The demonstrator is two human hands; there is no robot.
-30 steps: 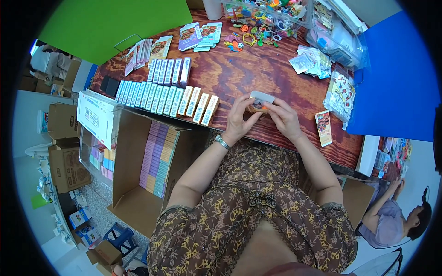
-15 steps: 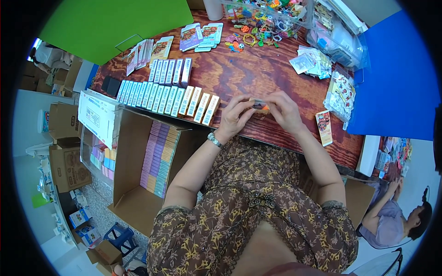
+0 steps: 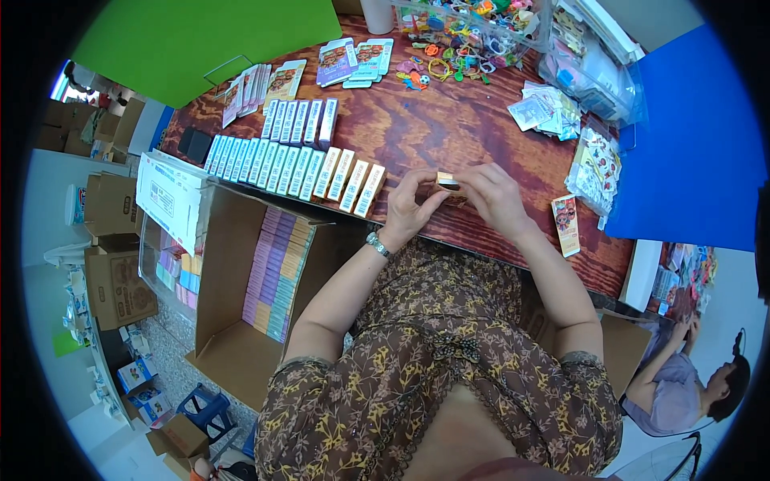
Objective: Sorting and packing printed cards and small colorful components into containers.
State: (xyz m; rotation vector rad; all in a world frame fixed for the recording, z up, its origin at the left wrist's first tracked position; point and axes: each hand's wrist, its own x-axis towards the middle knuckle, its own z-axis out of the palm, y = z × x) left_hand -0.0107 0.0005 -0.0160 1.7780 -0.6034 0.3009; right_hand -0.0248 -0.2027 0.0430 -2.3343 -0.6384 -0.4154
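Between my two hands, over the table's near edge, is a small orange-and-white carton (image 3: 447, 179). A dark gap shows under its pale end flap. My left hand (image 3: 411, 210) grips it from the left, thumb and fingers around its side. My right hand (image 3: 491, 195) closes on the other side, its fingertips at the flap. Much of the carton is hidden by the fingers. To the left stand filled-out cartons in rows: orange ones (image 3: 343, 175) nearest, then teal ones (image 3: 265, 164), with purple ones (image 3: 301, 122) behind. One flat orange carton (image 3: 566, 225) lies right of my right hand.
A clear bin of small colourful toys (image 3: 473, 32) stands at the back, some spilled before it. Card packs (image 3: 545, 111) and bagged stickers (image 3: 595, 164) lie right. Flattened cartons (image 3: 337, 62) lie far left. An open cardboard box (image 3: 228, 272) holds packed cartons below left. A co-worker (image 3: 682, 385) sits right.
The carton's end, open with something orange showing inside, now shows a pale flap folded over a dark gap. My fingers have shifted slightly around it.
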